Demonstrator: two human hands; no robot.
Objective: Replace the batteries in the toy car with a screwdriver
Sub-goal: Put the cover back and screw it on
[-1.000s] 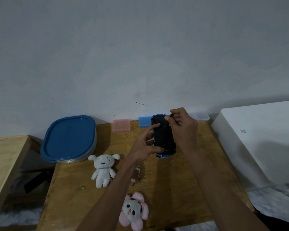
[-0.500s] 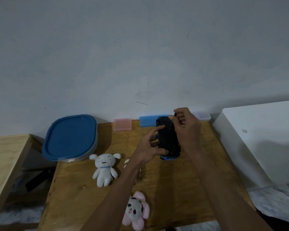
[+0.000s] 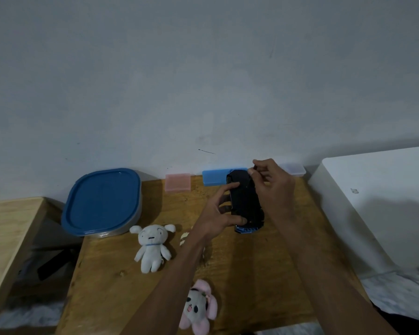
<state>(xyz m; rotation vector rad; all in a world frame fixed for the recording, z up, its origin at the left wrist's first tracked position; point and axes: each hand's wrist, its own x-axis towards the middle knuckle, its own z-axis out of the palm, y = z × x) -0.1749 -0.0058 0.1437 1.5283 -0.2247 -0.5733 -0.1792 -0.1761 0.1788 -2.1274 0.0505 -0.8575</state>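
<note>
Hands and toy car (image 3: 246, 201) sit in nearly the same pose as half a second earlier; the change is slight. The person's left hand (image 3: 221, 211) grips the black car from its left side, thumb across the near end and fingers reaching over the dark underside, just as before. The car is held above the wooden table (image 3: 252, 274), underside up, its blue trim showing at the near end, with its long axis running away from the camera. The right hand (image 3: 272, 182) has its fingers curled at the car's far end, pinching something thin and dark there; whether that is the screwdriver cannot be told at this size. Compared with a second ago, the car has drifted a little to the right and the right hand's fingertips sit a touch higher over the far end.

On the table, the white plush toy (image 3: 153, 246) lies left of the left forearm and the pink plush toy (image 3: 198, 308) lies at the near edge. A blue-lidded container (image 3: 102, 201) stands at the far left corner. A pink box (image 3: 177, 182), a blue box (image 3: 214, 177) and a pale box (image 3: 294, 168) line the wall, unchanged.
</note>
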